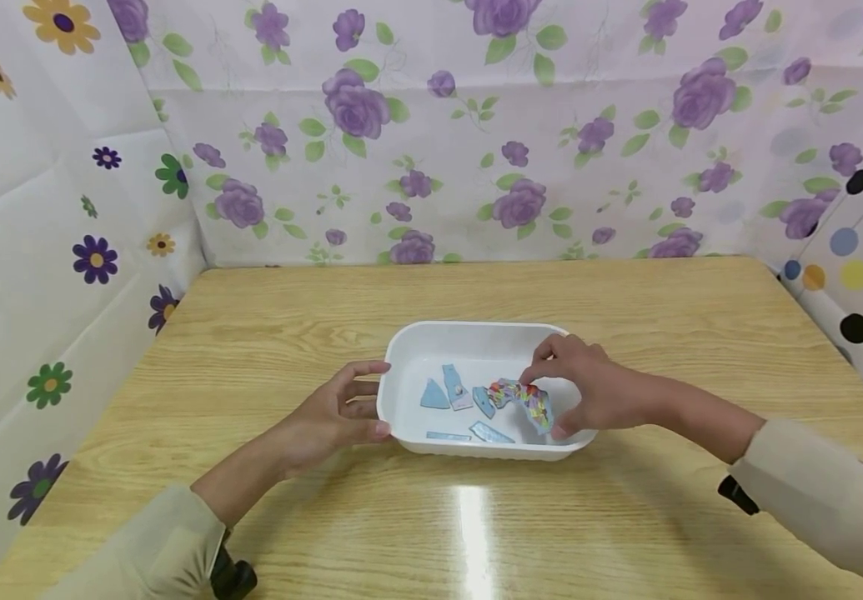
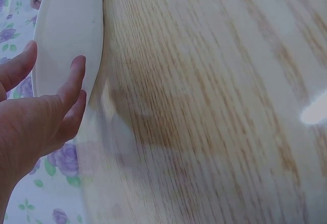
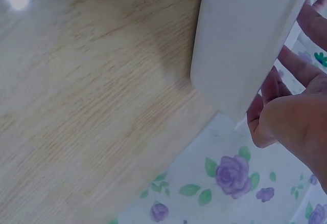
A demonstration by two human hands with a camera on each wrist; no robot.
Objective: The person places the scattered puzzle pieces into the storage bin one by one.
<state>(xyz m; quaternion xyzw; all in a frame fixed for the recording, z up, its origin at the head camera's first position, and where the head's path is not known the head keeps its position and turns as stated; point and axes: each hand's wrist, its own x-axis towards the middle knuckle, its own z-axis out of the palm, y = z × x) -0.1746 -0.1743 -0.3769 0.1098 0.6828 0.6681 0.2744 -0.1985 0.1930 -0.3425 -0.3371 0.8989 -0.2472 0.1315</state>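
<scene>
On the table is a white rectangular plastic tray (image 1: 476,450) with flat blue cut-out pieces in it. My left hand (image 1: 352,408) is at its left end, the fingers fairly straight and apart, fingertips right at the rim. In the left wrist view those fingers (image 2: 76,75) lie along the tray's outer wall. My right hand (image 1: 589,379) reaches over the right end and holds a curved, multicoloured patterned piece (image 1: 532,400) between fingertips and thumb. The right wrist view has the tray wall (image 3: 245,35) hiding that piece from sight.
Other pieces lie on the tray floor: a blue triangle (image 1: 434,395), a blue strip with a small picture (image 1: 456,387), a small blue piece (image 1: 483,402) and narrow slivers (image 1: 491,432). The wood-grain table (image 1: 288,333) meets flowered sheets (image 1: 439,167) at the back and sides.
</scene>
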